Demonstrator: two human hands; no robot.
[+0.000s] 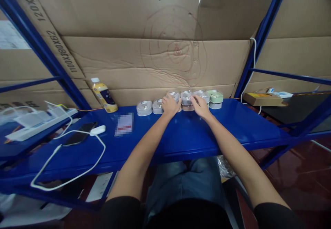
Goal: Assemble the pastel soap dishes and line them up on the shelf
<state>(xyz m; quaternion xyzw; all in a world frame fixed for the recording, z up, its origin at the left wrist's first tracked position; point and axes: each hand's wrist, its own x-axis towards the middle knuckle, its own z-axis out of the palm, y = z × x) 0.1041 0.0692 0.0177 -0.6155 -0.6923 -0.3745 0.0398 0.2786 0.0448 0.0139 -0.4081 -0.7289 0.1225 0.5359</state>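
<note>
A row of small, rounded, lidded containers stands along the back of the blue shelf, some stacked two high. Over a grey container [174,94] near the middle, my left hand [170,105] is closed, thumb on its right side and fingers on its left. My right hand [201,107] has curled fingers touching the right side of the neighbouring stacked container [186,100], which has a brownish lower part. Behind that hand is another grey container [201,94]. At the right end sits a pale green container [216,96] on a grey one. Two single grey containers, one nearest the end [144,108], stand left of my hands.
A yellow drink bottle [104,96] stands back left, near a blurred-out card [124,124]. Further left lie a black phone [80,134], a white cable [99,160] and a power strip [38,125]. Cardboard [116,60] walls the back; blue posts [266,22] frame the shelf.
</note>
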